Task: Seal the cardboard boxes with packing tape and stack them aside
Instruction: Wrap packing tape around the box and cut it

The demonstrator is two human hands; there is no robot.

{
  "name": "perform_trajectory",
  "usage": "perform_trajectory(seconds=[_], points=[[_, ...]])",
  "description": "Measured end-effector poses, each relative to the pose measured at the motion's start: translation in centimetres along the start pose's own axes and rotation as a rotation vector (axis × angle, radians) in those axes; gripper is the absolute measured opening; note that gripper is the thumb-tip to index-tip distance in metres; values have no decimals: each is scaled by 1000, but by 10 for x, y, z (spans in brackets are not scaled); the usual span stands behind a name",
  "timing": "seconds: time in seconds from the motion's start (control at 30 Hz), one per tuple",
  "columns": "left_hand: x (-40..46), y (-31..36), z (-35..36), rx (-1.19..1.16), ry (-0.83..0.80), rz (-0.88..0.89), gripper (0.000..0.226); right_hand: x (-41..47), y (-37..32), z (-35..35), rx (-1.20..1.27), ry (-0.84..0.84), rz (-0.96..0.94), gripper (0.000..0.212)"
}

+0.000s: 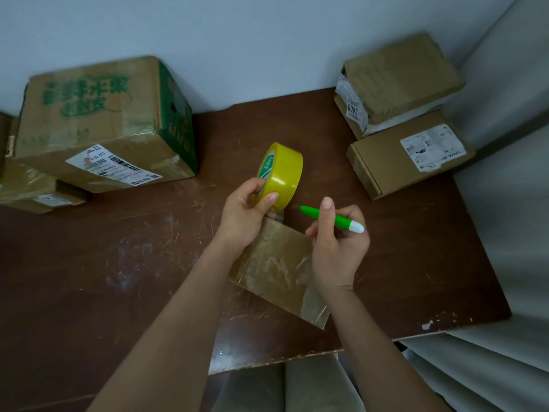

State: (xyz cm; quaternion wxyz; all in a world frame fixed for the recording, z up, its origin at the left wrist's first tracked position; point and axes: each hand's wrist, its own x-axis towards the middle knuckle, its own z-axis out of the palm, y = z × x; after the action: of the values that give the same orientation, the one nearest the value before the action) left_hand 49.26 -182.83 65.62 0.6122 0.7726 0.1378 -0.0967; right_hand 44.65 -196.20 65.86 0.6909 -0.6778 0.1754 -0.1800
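While the left hand [246, 212] grips the yellow roll of packing tape [282, 173] with thumb on its outer face and fingers hooked into the core, the right hand [335, 242] is curled round a green utility knife [329, 219] with a white end, its tip pointing at the strip just beside the roll. Below both hands a small tape-covered cardboard box [276, 266] lies on the brown worktop [118, 263], near its front edge; a strip seems to run from roll to box, though the glare blurs it. A large green-printed carton [98, 123] sits far left atop a flatter box [32, 194]. Far right, a taped parcel [398, 81] rests on a flat mailer box [407, 156].
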Motion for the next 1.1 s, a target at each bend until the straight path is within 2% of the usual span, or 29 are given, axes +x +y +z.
perform_trajectory(seconds=[0.1, 0.23, 0.4, 0.5, 0.6, 0.7, 0.8, 0.93, 1.1], points=[[-2, 3, 1, -48, -14, -27, 12, -3, 6, 2, -62, -14, -20, 32], [4, 9, -2, -86, 5, -192, 16, -3, 10, 0, -131, -44, 2, 33], [19, 23, 8, -65, 102, -323, 36, 0, 7, -1, -120, -36, 51, 34], [21, 27, 12, -93, 96, -319, 41, 1, 6, -1, -80, 3, 79, 31], [16, 28, 8, -182, -6, -268, 35, 1, 7, -1, -27, 18, 105, 31], [10, 26, 1, -202, -99, -208, 18, 1, 6, -6, 28, -51, 107, 32], [0, 18, -10, -120, -121, -229, 14, 11, 1, -13, 44, -173, 111, 31], [-13, 9, -15, -128, -71, -320, 9, 22, -3, -17, 61, -331, 101, 28], [-4, 12, 4, -49, 9, -204, 16, 1, 3, -23, 54, -336, 56, 29]])
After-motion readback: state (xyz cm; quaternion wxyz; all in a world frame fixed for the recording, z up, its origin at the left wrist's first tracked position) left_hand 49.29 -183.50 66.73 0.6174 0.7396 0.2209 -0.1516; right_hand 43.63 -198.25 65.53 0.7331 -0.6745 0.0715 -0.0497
